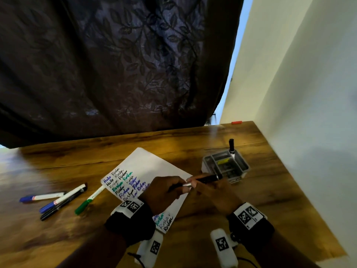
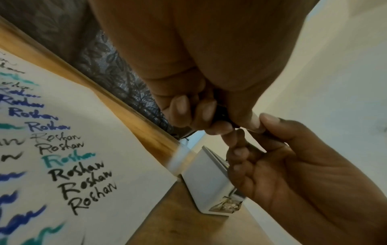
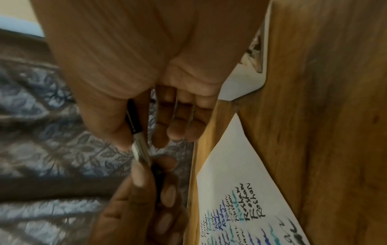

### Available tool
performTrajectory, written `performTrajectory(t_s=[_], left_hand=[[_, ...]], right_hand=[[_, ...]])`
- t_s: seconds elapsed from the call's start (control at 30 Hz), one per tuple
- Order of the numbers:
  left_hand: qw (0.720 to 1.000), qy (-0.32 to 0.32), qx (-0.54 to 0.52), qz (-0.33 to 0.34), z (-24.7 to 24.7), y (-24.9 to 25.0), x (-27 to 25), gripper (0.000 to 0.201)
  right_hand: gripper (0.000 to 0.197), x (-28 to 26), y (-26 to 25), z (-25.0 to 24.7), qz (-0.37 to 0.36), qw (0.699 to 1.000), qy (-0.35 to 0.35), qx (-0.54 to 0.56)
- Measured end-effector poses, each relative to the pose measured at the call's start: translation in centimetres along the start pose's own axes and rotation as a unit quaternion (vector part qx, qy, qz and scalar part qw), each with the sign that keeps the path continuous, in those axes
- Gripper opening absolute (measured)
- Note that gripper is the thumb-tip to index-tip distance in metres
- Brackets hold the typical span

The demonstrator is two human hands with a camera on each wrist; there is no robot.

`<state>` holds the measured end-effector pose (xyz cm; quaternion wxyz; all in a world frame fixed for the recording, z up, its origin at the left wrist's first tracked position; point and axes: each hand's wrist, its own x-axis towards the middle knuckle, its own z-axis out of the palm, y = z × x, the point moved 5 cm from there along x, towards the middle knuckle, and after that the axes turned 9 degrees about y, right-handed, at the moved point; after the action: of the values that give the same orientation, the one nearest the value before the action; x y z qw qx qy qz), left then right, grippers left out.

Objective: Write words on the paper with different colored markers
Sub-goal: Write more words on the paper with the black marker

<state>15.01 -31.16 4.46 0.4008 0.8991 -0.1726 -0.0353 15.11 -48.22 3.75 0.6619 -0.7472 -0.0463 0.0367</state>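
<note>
A white paper [image 1: 150,167] lies on the wooden table [image 1: 193,138], covered in words in black, blue and teal. Above its right edge both hands hold one black marker [image 1: 209,178] with a silver band. My left hand [image 1: 181,187] grips the marker's dark lower part with curled fingers [image 2: 206,112]. My right hand [image 1: 193,182] pinches the other part between thumb and forefinger [image 3: 117,132], its other fingers straight. The marker [image 3: 139,149] bridges the two hands, and its tip is hidden. The written paper [image 2: 104,132] also fills the lower left of the left wrist view.
A grey organiser box [image 1: 238,161] stands right of the paper with a black marker [image 1: 231,147] upright in it. Several capped markers, blue [image 1: 41,197], green [image 1: 89,199] and black [image 1: 59,206], lie left of the paper. A wall bounds the right; a dark curtain hangs behind.
</note>
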Motion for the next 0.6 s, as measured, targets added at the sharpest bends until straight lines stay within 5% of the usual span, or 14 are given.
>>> performTrajectory(t_s=[0.13,0.33,0.47,0.6], left_hand=[[0.999,0.028,0.016,0.029,0.0,0.0,0.6,0.019],[0.991,0.020,0.059,0.118,0.1,2.4,3.4,0.013],[0.991,-0.016,0.044,0.129,1.6,4.9,5.4,0.028],[0.996,-0.001,-0.019,0.083,2.6,5.5,6.7,0.057]], right_hand=[[0.017,-0.7,0.3,-2.4,0.019,0.999,0.025,0.007],[0.015,-0.9,-1.2,-4.9,-0.082,0.965,0.003,-0.249],[0.014,-1.0,-2.8,-5.9,-0.159,0.932,0.010,-0.327],[0.007,-0.5,-2.7,-9.9,-0.112,0.927,0.094,-0.346]])
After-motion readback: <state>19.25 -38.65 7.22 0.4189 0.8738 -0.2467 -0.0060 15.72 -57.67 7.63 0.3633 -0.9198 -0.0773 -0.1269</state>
